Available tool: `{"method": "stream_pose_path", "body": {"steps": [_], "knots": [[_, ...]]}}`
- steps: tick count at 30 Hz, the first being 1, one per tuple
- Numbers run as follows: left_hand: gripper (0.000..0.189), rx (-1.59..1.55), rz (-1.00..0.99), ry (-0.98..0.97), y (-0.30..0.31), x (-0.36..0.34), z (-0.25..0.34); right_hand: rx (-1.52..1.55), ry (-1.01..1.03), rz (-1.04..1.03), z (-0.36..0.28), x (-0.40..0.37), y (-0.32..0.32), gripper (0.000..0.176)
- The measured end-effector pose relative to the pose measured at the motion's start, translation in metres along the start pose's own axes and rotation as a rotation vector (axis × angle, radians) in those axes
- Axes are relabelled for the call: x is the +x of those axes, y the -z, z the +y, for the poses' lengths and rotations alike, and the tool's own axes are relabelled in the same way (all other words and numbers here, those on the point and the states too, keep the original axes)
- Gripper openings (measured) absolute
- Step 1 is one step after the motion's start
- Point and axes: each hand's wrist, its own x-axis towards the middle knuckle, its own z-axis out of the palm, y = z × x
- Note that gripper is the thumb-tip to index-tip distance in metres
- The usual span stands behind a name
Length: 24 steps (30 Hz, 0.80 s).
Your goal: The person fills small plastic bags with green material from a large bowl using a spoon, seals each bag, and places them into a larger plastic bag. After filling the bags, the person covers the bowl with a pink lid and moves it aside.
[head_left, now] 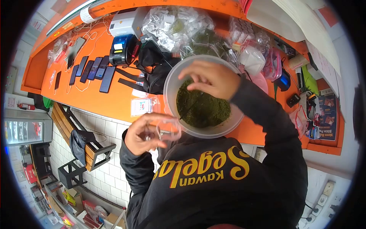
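My left hand point(142, 133) is closed round a small clear plastic container point(169, 129), held just off the near left side of a large translucent tub point(171, 82). Something shiny shows between the fingers, too small to make out. Inside the tub lies a heap of dark green, finely chopped leafy stuff point(213, 110). A thin dark handle point(187, 110) leans in it; its other end is hidden. Above the tub, my right hand point(209, 79) hangs with bent, spread fingers and no object visible between them.
Left of the tub are a black bag point(152, 63), a small label printer point(124, 49) and several phones point(108, 79). Plastic bags point(177, 26) crowd the back. A small packet point(141, 107) lies by the table's front edge. A wooden bench point(72, 129) stands at left.
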Motion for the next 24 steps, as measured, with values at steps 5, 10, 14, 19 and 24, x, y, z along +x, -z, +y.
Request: {"method": "stream_pose_path", "body": {"steps": [5,10,14,19,24], "knots": [[0.049,-0.055,-0.320,-0.004,0.009,-0.018,-0.017,-0.616,0.071,-0.712,0.067,-0.006,-0.092,0.030],[0.062,-0.059,-0.142,-0.120,0.013,-0.035,-0.032,-0.688,0.168,-0.468,0.077,0.006,-0.105,0.021],[0.063,-0.113,0.010,-0.112,0.016,-0.042,-0.038,-0.487,0.061,-0.328,0.079,0.010,-0.108,0.017],[0.056,0.063,0.102,-0.163,0.019,-0.032,-0.032,0.256,-0.519,-0.546,0.069,0.011,-0.119,0.027],[0.060,-0.020,0.334,-0.139,0.011,-0.021,-0.022,0.730,-0.814,-0.345,0.076,0.006,-0.093,0.032]]}}
